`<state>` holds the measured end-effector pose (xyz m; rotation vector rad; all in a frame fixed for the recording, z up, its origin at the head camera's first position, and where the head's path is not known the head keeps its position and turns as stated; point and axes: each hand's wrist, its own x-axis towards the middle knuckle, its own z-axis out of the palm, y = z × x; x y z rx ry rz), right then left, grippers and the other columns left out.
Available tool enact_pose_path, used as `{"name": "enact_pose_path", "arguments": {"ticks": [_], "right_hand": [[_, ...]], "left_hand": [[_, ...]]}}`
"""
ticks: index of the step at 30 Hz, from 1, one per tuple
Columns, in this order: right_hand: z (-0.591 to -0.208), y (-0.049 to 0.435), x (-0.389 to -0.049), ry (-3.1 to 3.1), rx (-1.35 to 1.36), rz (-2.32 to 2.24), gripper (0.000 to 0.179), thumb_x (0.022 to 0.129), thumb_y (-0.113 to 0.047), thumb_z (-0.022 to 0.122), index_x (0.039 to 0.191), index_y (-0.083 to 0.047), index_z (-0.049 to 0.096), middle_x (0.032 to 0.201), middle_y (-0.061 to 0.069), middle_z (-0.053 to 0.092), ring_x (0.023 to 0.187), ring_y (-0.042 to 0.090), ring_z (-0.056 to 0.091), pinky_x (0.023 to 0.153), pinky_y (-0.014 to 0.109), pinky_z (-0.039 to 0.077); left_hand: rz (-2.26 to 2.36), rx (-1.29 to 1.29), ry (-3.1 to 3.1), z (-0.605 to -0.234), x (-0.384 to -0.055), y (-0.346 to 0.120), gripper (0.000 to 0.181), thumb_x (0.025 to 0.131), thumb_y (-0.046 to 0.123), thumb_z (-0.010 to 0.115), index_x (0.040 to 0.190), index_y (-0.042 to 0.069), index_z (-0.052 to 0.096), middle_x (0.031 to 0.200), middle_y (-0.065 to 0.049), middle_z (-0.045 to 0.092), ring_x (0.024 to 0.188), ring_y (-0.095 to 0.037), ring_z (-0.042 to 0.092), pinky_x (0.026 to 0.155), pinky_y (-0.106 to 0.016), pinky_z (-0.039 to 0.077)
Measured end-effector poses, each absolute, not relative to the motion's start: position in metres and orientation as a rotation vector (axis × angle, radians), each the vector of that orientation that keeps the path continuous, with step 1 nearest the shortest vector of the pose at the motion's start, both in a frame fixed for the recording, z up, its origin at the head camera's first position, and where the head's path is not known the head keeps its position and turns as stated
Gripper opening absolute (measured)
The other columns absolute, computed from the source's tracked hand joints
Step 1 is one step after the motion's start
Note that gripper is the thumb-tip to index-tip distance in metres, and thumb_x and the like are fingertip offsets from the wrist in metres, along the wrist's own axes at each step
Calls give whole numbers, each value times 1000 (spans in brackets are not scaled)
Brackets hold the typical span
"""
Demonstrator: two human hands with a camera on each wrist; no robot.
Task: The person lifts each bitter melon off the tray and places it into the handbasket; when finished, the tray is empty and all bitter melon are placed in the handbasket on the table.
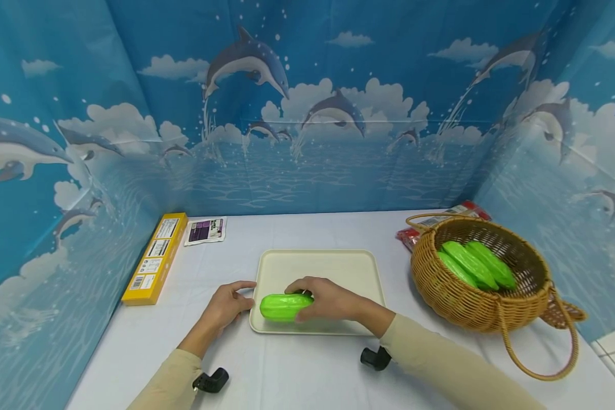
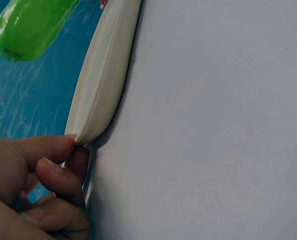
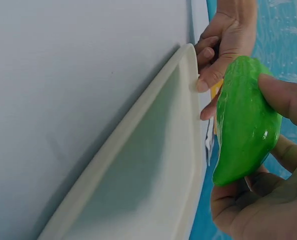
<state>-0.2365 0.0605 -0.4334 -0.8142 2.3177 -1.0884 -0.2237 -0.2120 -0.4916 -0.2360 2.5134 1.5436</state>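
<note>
My right hand grips a shiny bright green ridged gourd, like a bitter melon, with the thumb on one side and fingers on the other. It lies lengthwise over the left front part of a cream rectangular tray. In the left wrist view, the gourd shows beyond the tray rim. My left hand touches the tray's left edge with thumb and index fingertips, which stand apart; its other fingers are loosely bent. In the right wrist view, the gourd's tapered end is near my fingers.
A wicker basket with several green gourds stands at the right, its handle hanging forward. Behind it lies a red packet. A long yellow box and a small packet lie at the left. A dolphin-print curtain encloses the table.
</note>
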Motion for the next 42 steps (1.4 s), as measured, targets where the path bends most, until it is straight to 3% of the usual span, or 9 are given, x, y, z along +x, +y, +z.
{"name": "enact_pose_path", "arguments": {"ticks": [22,42], "right_hand": [[-411,120,-227,2249,-795,-1230,47,88,-20,80,131,-15,63,117,0,63,103,25,56,86,39,50],[-403,138,-222,2169,-726,-1292,45,90,-23,77,132,-15,63,116,7,63,102,28,57,83,41,52]], "left_hand": [[1511,-254,2547,-491,-224,-210,44,87,3,73,130,8,69,69,-7,58,52,-17,47,50,-31,39],[1486,-229,2535,-488,-219,-211,52,85,5,76,136,9,65,66,-8,57,52,-18,46,51,-33,39]]}}
